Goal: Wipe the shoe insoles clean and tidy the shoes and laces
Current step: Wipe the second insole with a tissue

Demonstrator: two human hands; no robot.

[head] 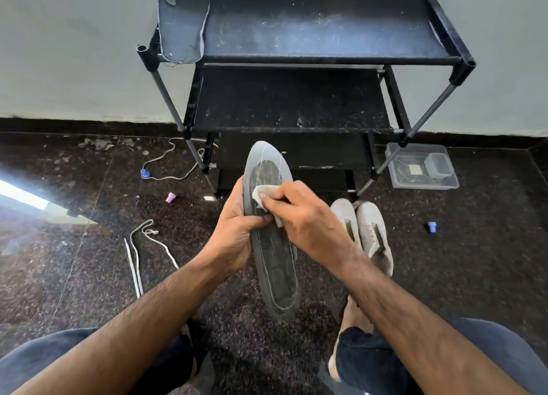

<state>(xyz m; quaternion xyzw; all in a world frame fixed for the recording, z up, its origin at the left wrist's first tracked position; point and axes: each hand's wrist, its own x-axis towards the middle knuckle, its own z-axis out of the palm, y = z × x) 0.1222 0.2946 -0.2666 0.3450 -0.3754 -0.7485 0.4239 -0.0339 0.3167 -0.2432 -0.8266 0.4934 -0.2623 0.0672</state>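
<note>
Bare forearms, dark blue trousers [385, 362]

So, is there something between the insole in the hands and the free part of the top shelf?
Nothing visible. The insole is held above the floor, and the top shelf is bare right of the other insole.

Grey insole [272, 261] held upright, cloth [262, 197] against it — pale shoes [363, 231] paired on floor, apparently unlaced.

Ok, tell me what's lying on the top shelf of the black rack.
One dark insole lies at the left end of the top shelf, overhanging the front bar. The rest shows only dust and scuffs. Whatever is under the insole is hidden.
</note>
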